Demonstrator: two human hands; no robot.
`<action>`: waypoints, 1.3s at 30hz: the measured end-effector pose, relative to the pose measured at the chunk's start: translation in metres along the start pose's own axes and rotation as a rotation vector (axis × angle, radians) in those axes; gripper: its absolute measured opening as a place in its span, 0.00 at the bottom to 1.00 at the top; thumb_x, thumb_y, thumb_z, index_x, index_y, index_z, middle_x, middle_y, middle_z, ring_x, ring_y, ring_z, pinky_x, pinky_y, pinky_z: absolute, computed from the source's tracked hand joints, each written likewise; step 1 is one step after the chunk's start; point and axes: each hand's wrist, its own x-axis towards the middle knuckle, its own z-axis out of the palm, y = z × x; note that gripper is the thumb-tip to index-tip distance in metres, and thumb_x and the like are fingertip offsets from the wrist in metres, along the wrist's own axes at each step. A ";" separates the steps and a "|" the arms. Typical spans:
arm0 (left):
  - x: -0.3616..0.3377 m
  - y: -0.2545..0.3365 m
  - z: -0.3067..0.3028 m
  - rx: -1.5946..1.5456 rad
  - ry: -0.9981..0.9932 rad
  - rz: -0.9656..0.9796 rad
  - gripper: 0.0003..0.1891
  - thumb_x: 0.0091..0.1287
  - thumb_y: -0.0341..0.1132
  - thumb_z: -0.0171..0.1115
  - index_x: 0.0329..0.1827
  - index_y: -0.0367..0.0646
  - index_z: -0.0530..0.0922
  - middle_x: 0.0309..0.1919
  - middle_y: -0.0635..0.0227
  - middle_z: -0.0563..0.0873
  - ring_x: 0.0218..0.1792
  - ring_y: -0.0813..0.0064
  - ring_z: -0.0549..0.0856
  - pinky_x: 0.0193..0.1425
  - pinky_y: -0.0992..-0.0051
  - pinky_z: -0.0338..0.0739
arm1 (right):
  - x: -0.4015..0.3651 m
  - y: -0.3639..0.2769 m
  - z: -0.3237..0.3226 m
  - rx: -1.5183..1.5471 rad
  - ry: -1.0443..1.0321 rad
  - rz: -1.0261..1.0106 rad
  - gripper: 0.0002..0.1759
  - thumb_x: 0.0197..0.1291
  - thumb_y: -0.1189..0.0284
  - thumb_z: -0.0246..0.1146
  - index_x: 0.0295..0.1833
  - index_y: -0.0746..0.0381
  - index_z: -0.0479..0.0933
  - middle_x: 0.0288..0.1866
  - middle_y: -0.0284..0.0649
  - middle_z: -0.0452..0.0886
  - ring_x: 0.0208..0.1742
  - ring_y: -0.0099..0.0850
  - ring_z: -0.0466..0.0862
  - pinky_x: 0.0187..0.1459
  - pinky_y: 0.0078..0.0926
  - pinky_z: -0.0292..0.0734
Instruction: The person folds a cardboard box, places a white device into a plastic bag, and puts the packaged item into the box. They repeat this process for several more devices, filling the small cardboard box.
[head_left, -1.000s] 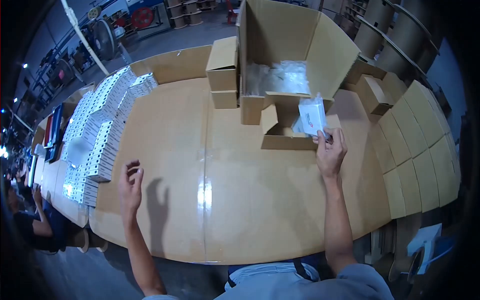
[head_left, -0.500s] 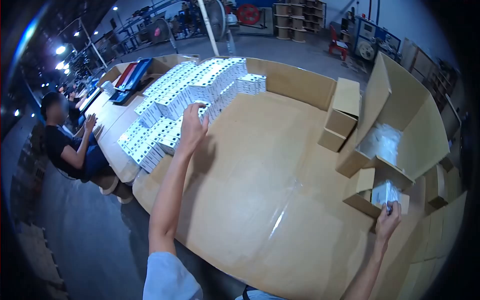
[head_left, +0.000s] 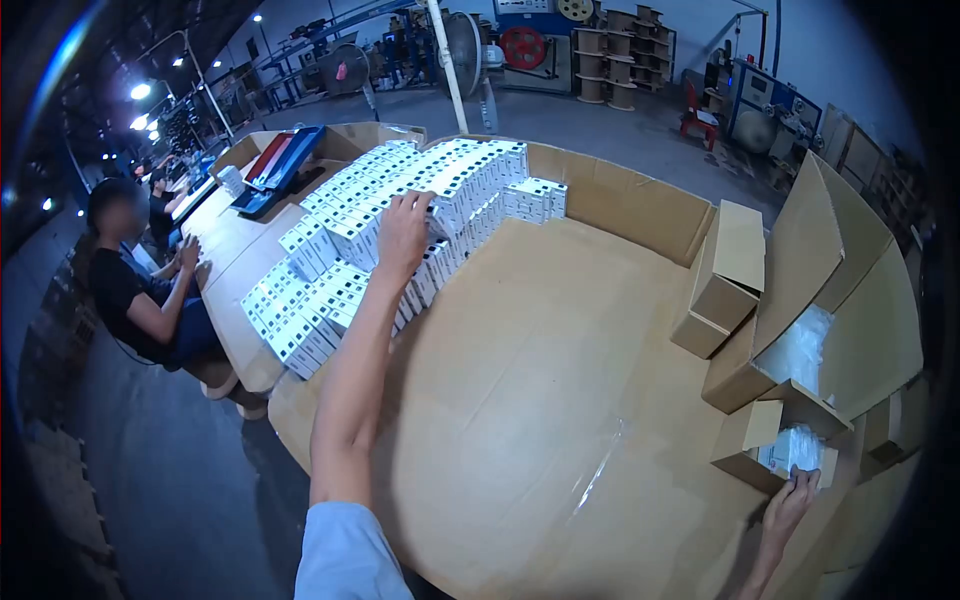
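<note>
Rows of small white boxes [head_left: 350, 205] are stacked at the back left of the cardboard-covered table [head_left: 500, 400]. My left hand [head_left: 403, 238] is on the stack's near edge, its fingers bent down over the boxes; what they grip, if anything, is hidden. At the far right, my right hand [head_left: 791, 500] reaches to the front of a small open carton [head_left: 740, 459]. Its fingers are closed on a clear plastic-wrapped packet [head_left: 798, 450] in that carton.
A larger open carton [head_left: 735, 372] holds clear plastic bags [head_left: 797, 345]. Behind it stands a narrow carton [head_left: 738, 245]. Blue and red trays [head_left: 285, 158] lie at the back left. A seated person [head_left: 140, 285] is at the left, with another person beyond.
The camera view has shifted, so the table sits lower and further right. My left hand has moved onto the boxes, and the packet at my right hand sits lower in the small carton.
</note>
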 end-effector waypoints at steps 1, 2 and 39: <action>-0.002 -0.002 -0.003 -0.005 -0.017 0.015 0.17 0.61 0.25 0.63 0.53 0.47 0.82 0.46 0.65 0.83 0.52 0.60 0.82 0.54 0.60 0.76 | -0.002 0.002 0.001 -0.040 -0.003 -0.003 0.18 0.60 0.84 0.50 0.53 0.76 0.79 0.50 0.57 0.73 0.52 0.56 0.77 0.56 0.52 0.71; -0.005 -0.001 -0.006 -0.014 -0.016 0.006 0.15 0.60 0.26 0.64 0.51 0.47 0.83 0.46 0.65 0.83 0.52 0.60 0.82 0.54 0.60 0.76 | -0.003 0.006 0.001 -0.080 -0.006 -0.006 0.20 0.58 0.85 0.49 0.54 0.76 0.79 0.52 0.56 0.73 0.55 0.56 0.77 0.59 0.51 0.70; 0.108 0.639 0.089 -0.602 -1.026 0.886 0.32 0.53 0.37 0.80 0.62 0.41 0.79 0.53 0.49 0.87 0.56 0.51 0.86 0.58 0.59 0.81 | -0.067 0.045 -0.123 0.979 -0.380 0.463 0.11 0.67 0.83 0.62 0.52 0.67 0.85 0.44 0.41 0.86 0.40 0.21 0.83 0.39 0.19 0.80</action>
